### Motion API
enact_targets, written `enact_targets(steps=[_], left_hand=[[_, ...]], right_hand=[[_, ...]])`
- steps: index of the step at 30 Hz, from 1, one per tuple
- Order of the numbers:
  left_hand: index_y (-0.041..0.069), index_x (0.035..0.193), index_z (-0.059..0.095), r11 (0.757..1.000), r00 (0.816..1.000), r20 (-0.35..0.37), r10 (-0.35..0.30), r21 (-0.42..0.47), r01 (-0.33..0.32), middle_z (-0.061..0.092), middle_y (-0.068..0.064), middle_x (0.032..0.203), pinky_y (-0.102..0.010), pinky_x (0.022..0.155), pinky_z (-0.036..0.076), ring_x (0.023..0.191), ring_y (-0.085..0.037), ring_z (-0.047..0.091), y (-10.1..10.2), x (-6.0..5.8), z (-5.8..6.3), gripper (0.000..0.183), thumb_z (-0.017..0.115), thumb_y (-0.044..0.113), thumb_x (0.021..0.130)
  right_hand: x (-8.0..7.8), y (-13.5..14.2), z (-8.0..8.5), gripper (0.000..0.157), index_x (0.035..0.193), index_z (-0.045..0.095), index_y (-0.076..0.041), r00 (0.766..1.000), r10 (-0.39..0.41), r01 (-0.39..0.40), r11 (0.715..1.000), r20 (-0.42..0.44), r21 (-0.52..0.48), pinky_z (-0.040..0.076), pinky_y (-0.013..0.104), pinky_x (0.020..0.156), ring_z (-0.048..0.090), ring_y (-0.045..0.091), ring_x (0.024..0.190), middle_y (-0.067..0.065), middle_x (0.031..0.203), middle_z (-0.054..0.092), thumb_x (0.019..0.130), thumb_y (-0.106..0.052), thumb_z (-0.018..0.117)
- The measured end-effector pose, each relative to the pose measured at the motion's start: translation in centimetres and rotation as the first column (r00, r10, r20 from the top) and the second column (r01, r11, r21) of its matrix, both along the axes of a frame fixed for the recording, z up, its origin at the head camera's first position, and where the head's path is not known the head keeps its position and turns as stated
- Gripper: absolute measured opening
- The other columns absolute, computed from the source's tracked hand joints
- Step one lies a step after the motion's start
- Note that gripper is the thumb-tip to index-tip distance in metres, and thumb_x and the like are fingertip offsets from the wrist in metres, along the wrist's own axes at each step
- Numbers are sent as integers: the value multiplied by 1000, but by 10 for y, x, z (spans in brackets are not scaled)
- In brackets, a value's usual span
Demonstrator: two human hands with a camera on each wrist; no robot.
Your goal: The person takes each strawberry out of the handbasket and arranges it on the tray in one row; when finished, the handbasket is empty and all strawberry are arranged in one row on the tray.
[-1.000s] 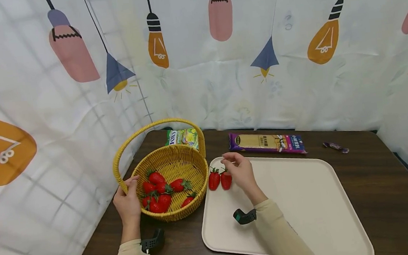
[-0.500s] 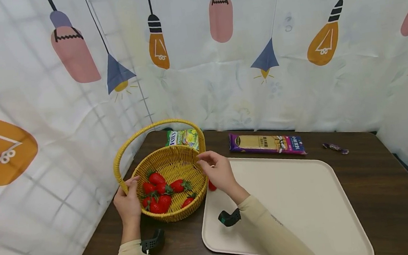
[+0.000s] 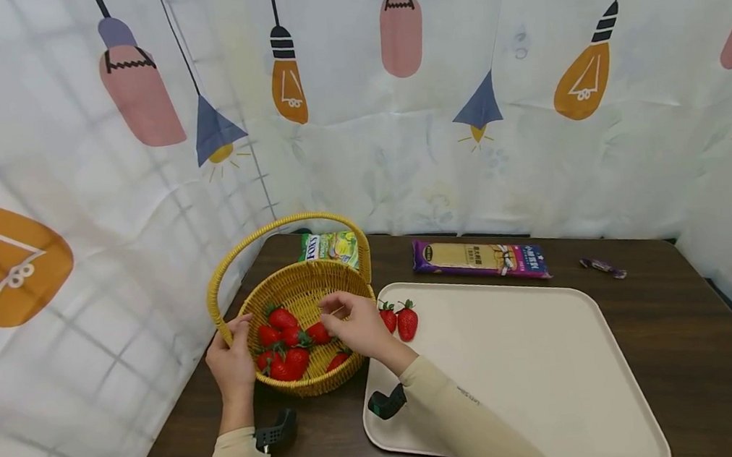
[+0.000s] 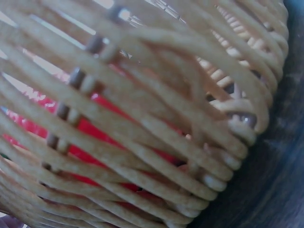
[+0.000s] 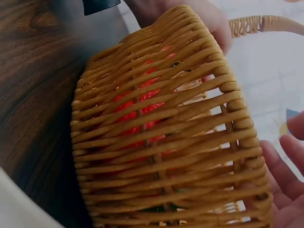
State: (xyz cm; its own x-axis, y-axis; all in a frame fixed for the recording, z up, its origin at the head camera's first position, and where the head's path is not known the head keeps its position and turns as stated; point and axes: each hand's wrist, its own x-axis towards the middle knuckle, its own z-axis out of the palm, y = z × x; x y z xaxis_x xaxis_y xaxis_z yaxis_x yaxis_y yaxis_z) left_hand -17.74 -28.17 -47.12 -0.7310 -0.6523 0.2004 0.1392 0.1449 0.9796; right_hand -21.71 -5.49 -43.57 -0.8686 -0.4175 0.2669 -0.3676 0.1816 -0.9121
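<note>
A yellow woven basket with a tall hoop handle stands on the left of the table, several red strawberries inside it. My left hand grips its left rim by the foot of the handle. Over the right side of the basket reaches my right hand, thumb and fingers apart, close to one strawberry. Nothing shows between the right fingers in the right wrist view. Two more strawberries lie at the upper left corner of the cream tray. The left wrist view is filled by the basket's weave.
Behind the basket lies a green FOX'S candy bag. A purple pasta packet rests beyond the tray, with a small wrapped candy to its right. A printed curtain hangs along the table's back and left edges.
My right hand has moved left, from the strawberries on the tray across the basket's rim to above its inside. My left hand keeps its grip on the rim.
</note>
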Motion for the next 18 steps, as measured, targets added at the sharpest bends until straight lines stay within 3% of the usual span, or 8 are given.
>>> enact_targets(steps=[5, 9, 14, 18], left_hand=[[-9, 103, 67, 1000, 1000, -16, 5, 3, -5, 73, 10, 97, -27, 93, 36, 104, -2, 56, 0, -1, 1, 32, 63, 23, 96], [-9, 102, 66, 1000, 1000, -21, 2, 11, -2, 74, 7, 98, -28, 94, 36, 104, -3, 57, 0, -2, 1, 32, 63, 23, 96], [-6, 100, 68, 1000, 1000, -6, 4, 12, -4, 74, 6, 100, -29, 96, 37, 104, -2, 57, 0, -2, -1, 29, 63, 22, 96], [-10, 96, 63, 1000, 1000, -30, 4, 8, -4, 74, 2, 101, -28, 96, 38, 103, -4, 58, 0, -3, -1, 29, 63, 19, 96]], right_hand=[[-3, -12, 1, 23, 114, 68, -16, 998, 64, -64, 995, 8, 79, 52, 23, 72, 64, 9, 86, -1, 102, 69, 91, -20, 66], [-6, -22, 1, 30, 118, 67, -10, 990, 141, -139, 976, -4, 166, 51, 19, 72, 65, 9, 86, 6, 110, 69, 90, -21, 69], [-10, -30, 2, 34, 120, 67, -8, 975, 214, -224, 950, 69, 220, 50, 19, 74, 65, 12, 90, 9, 116, 69, 88, -20, 71], [-15, -33, 1, 35, 121, 68, -11, 958, 268, -287, 922, 104, 260, 49, 20, 79, 64, 18, 103, 5, 117, 69, 88, -20, 73]])
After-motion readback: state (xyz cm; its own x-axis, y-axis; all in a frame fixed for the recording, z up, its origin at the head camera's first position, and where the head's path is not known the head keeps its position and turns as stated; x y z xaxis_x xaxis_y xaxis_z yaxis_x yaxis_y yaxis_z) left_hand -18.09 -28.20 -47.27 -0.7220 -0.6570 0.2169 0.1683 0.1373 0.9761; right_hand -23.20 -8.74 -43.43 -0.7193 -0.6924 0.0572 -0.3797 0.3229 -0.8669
